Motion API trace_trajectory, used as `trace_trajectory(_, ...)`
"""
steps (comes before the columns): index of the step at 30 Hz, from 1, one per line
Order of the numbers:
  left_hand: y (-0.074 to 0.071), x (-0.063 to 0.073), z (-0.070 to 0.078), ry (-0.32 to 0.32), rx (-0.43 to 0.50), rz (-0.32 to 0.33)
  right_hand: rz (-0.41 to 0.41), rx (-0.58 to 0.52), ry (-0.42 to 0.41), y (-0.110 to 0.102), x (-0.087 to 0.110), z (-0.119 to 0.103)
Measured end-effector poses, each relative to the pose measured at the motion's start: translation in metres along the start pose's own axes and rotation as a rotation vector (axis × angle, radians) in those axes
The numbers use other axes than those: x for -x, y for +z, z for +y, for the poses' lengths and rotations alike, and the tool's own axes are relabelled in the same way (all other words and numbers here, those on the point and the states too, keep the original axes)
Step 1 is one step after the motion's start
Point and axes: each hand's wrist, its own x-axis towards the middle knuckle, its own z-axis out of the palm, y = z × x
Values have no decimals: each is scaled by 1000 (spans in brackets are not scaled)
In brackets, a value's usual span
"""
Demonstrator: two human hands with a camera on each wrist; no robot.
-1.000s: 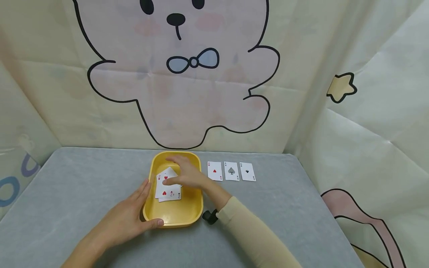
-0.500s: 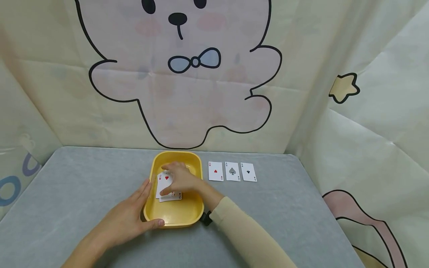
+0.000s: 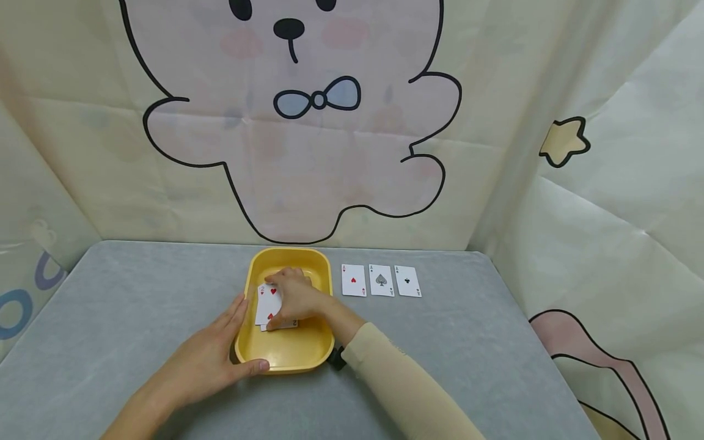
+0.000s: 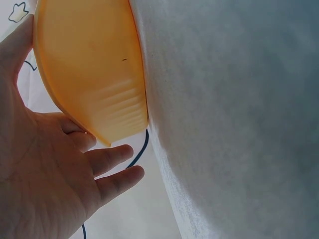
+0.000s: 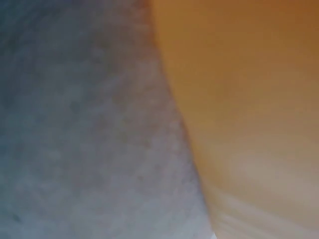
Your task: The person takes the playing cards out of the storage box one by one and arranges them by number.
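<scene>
My left hand [image 3: 214,354] holds the near left corner of a yellow tray [image 3: 313,360], thumb over the front rim, fingers along the left side. In the left wrist view, that hand [image 4: 55,164] touches the tray's rim [image 4: 50,89] with some fingers spread past its end. Inside the tray lie overlapping playing cards, a two of hearts [image 3: 266,302] on top. Over them is my right hand [image 3: 297,299], thumb at their near edge and index finger at their far side. I cannot tell whether it pinches a card. The right wrist view shows only the tray [image 5: 249,99] and tablecloth.
To the tray's right, an ace of hearts [image 3: 354,273], ace of spades [image 3: 381,290] and ace of clubs [image 3: 407,290] lie face up in a row on the grey tablecloth [image 3: 467,330]. A printed fabric backdrop [image 3: 495,183] stands behind and beside the table.
My right hand has lowered onto the cards in the tray, and its thumb has slid toward their near edge. The left hand, tray and three aces stay put.
</scene>
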Motion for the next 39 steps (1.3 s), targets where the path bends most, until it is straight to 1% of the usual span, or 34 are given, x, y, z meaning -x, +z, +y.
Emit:
trace_trajectory(8,0,0,0,-6,8,-1,-29,46,8,1,1,1)
trace_trajectory(16,-1,0,1,-8,11,-1,-32,93,-3,0,2,-2)
trace_trajectory(25,-1,1,0,-8,12,5,-30,119,-8,0,2,-5)
trace_trajectory(33,-1,2,0,-8,12,5,-32,116,1,2,0,-4)
trace_trajectory(39,-1,2,1,-9,15,5,-37,81,14,1,1,-4)
